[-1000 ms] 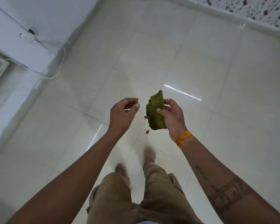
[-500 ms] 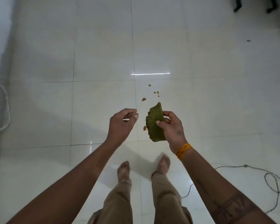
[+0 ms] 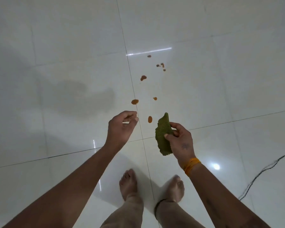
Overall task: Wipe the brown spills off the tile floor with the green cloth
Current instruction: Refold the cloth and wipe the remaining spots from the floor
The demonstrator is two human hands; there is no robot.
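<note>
1. Green cloth [image 3: 164, 134] hangs at centre frame, pinched between thumb and fingers of the right hand [image 3: 181, 140], held above the tile floor [image 3: 56, 46].
2. Left hand [image 3: 121, 127] is empty, its fingers loosely curled.
3. Brown spills [image 3: 143, 78] trail from centre upward, beside a grout line.
4. Bare tile lies open on the left and top; a black cord [image 3: 262, 170] skirts the lower right edge.
5. Bare feet [image 3: 128, 183] stand at bottom centre.

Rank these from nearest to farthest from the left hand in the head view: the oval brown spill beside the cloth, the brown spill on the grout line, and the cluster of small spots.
From the left hand:
1. Oval spill, just right.
2. Grout-line spill, just ahead; too close to call with the first.
3. Spot cluster, far ahead, rightward.
</note>
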